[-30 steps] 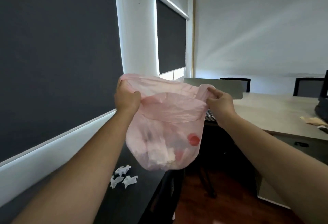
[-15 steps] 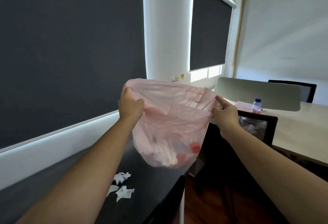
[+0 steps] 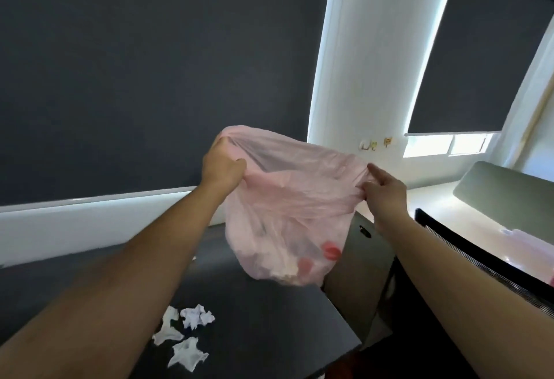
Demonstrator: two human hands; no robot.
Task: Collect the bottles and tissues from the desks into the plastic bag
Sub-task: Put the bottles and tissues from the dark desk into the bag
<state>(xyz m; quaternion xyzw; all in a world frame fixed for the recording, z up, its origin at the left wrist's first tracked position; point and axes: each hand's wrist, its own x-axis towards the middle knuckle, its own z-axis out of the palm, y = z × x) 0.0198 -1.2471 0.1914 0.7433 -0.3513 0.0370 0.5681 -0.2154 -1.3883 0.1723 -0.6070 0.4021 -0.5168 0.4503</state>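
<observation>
The plastic bag (image 3: 287, 222) is thin, translucent and pale pink. It hangs in the air between both hands, above the far right part of the dark worktop (image 3: 269, 333) and clear of its surface. Its mouth is stretched wide and its lower part bulges. White crumpled material and two red caps (image 3: 331, 251) show through the film; the rest of the contents are too blurred to identify.

The left hand (image 3: 221, 165) has its grip closed in a fist round the left end of the bag's rim. The right hand (image 3: 385, 195) has its grip pinched on the right end of the rim, thumb against fingers.

Three crumpled white tissues (image 3: 186, 336) lie close together on the dark worktop, below the left forearm and well apart from the bag.

A grey panel (image 3: 359, 258) stands just behind the bag's lower right side. To the right are a black mesh chair back (image 3: 479, 261) and a light worktop (image 3: 431, 198) carrying a grey divider (image 3: 503, 192). A dark roller blind (image 3: 150, 78) fills the wall behind, and a white pillar (image 3: 368, 63) separates it from a second blind (image 3: 479, 48).
</observation>
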